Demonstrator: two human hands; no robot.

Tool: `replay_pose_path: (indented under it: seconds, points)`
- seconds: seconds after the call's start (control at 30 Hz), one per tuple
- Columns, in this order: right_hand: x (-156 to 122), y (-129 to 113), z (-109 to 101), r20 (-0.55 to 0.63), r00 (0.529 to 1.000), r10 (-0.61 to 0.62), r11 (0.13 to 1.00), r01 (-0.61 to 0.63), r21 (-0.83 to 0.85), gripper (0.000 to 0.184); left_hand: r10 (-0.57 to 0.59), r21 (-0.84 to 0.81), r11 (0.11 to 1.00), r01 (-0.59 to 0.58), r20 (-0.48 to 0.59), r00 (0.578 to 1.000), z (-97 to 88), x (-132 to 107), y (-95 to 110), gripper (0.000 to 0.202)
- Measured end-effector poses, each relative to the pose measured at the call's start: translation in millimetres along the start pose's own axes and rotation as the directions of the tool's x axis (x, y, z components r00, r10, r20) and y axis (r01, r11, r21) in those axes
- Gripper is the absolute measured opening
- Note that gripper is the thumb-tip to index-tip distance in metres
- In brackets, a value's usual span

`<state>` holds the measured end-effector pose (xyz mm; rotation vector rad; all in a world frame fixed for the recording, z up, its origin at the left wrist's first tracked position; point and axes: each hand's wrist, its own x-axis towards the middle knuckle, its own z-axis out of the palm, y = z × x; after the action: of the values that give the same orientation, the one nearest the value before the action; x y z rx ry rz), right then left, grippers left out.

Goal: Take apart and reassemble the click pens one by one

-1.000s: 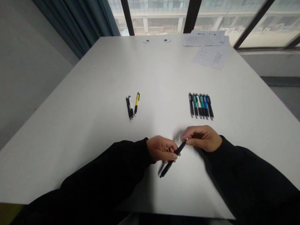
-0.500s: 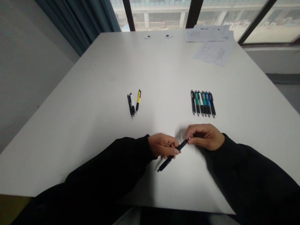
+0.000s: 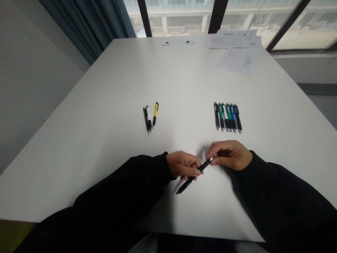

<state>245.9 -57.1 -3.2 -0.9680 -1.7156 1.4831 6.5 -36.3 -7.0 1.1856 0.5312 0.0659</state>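
Table: white table (image 3: 100, 140), papers (image 3: 239, 61) at the far end
Other pens: small pen bunch (image 3: 149, 118), bigger pen row (image 3: 228, 117), both lying flat
Left hand: left hand (image 3: 183, 165) closed on a black pen (image 3: 190, 181)
Right hand: right hand (image 3: 230, 155) pinching the pen's top end
Pen spot: between both hands, over the table

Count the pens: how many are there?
10: the black pen held between the left hand and right hand, three pens lying left on the white table, six pens side by side to the right. Others may be hidden.

Look at that: a baggy black fabric left sleeve (image 3: 118, 186) and matching right sleeve (image 3: 276, 196), cuffs ending just behind the grip! And there, a bare left hand (image 3: 183, 165), a bare right hand (image 3: 230, 155)!
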Motion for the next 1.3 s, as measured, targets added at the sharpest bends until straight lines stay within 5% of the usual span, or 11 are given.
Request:
replay_pose_path:
  seconds: [0.3, 0.47, 0.67, 0.73, 0.87, 1.03, 1.17, 1.3]
  points:
    - [2.8, -11.1, 6.5, 0.090, 0.994, -0.066, 0.942, 0.092, -0.323, 0.047, -0.007, 0.092, 0.996, 0.008, -0.020, 1.000, 4.3, -0.1, 7.6, 0.028]
    - [1.7, -5.9, 5.1, 0.058, 0.995, -0.078, 0.961, 0.090, -0.261, 0.051, -0.006, 0.057, 0.998, 0.009, -0.050, 0.999, 4.6, -0.2, 8.4, 0.030]
    - [-1.4, -2.2, 2.6, -0.036, 0.999, -0.014, 0.998, 0.016, 0.058, 0.034, 0.004, 0.056, 0.998, 0.000, -0.068, 0.998, 4.0, 0.3, 4.5, 0.033]
    - [-1.4, -3.5, 3.7, -0.050, 0.998, 0.043, 0.999, -0.042, 0.014, 0.027, 0.005, 0.047, 0.999, -0.002, -0.061, 0.998, 4.0, 0.4, 4.0, 0.033]
    - [-0.8, -6.2, 5.8, -0.012, 1.000, 0.022, 0.986, -0.024, -0.167, 0.046, 0.009, 0.038, 0.999, -0.007, -0.062, 0.998, 4.3, 0.0, 4.7, 0.032]
    - [-1.1, -7.7, 6.4, -0.017, 0.999, -0.033, 0.988, 0.030, -0.151, 0.030, -0.004, 0.052, 0.999, 0.008, -0.059, 0.998, 3.6, -0.6, 6.5, 0.031]
    - [-0.9, -7.8, 5.8, 0.032, 0.997, -0.073, 0.966, 0.079, -0.245, 0.045, -0.006, 0.061, 0.998, 0.010, -0.057, 0.998, 3.6, -0.4, 6.7, 0.030]
    - [-1.1, -6.3, 4.8, 0.019, 0.996, -0.086, 0.984, 0.088, -0.154, 0.035, -0.001, 0.050, 0.999, 0.004, -0.068, 0.998, 3.9, 0.0, 6.0, 0.030]
